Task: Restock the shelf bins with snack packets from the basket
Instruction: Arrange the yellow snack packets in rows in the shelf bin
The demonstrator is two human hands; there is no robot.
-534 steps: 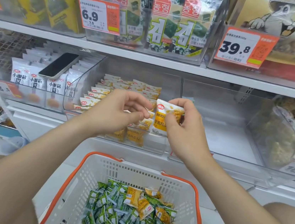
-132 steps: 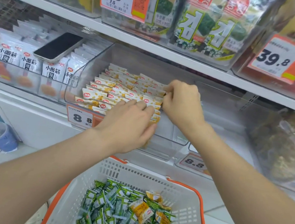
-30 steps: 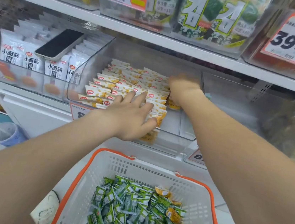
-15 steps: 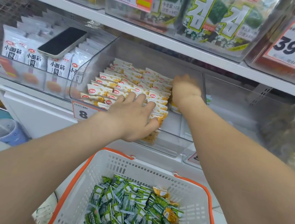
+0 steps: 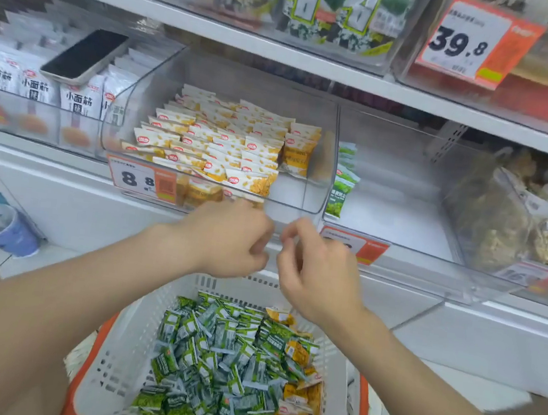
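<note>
A white basket with an orange rim sits low in front of me, full of green snack packets with a few yellow ones at its right side. Above it a clear shelf bin holds rows of yellow-and-white packets. My left hand and my right hand hover side by side between the bin's front and the basket, fingers loosely curled, nothing in either. The clear bin to the right holds a few green packets at its left wall.
A phone lies on white packets in the left bin. Orange price tags hang on the bin fronts. Bagged snacks fill the far right bin. A blue cup stands on the floor at left.
Both hands have come out of the yellow-packet bin and dropped toward the basket, holding nothing. The yellow packets now stand in tidy rows.
</note>
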